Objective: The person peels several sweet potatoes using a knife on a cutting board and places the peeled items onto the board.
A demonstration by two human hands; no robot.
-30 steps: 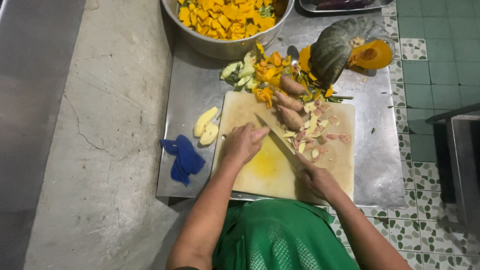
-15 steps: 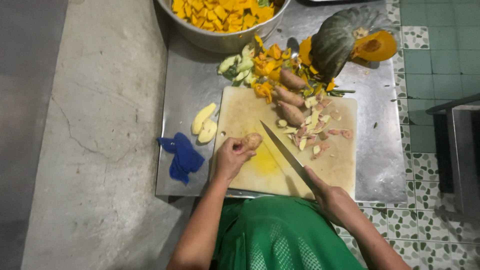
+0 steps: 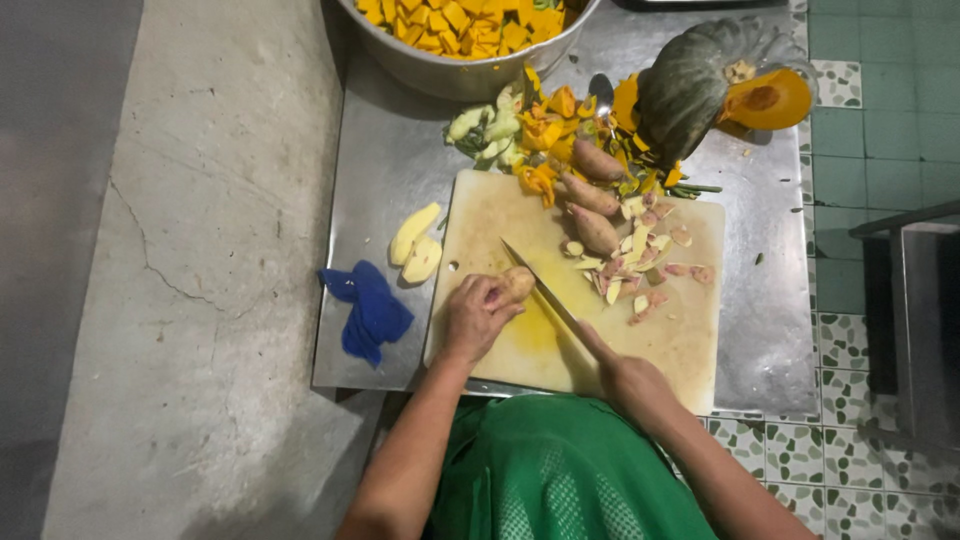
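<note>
My left hand [image 3: 476, 314] grips a small peeled sweet potato [image 3: 519, 283] on the pale cutting board [image 3: 680, 345]. My right hand [image 3: 628, 375] holds a knife [image 3: 541, 286] by its handle, the blade angled up-left with its edge against the sweet potato. Unpeeled sweet potatoes [image 3: 590, 192] lie at the board's far edge, with pinkish peelings [image 3: 645, 255] scattered on the right half of the board.
A metal tray [image 3: 385, 170] carries the board. Two peeled pale pieces [image 3: 416, 244] and a blue cloth [image 3: 366, 308] lie on its left. Behind are a large bowl of orange pumpkin cubes [image 3: 460, 22], pumpkin scraps [image 3: 545, 135] and a cut green pumpkin [image 3: 700, 85]. Tiled floor on the right.
My left hand has slid back toward me with the sweet potato, and the knife blade has come down against it. The view has shifted slightly.
</note>
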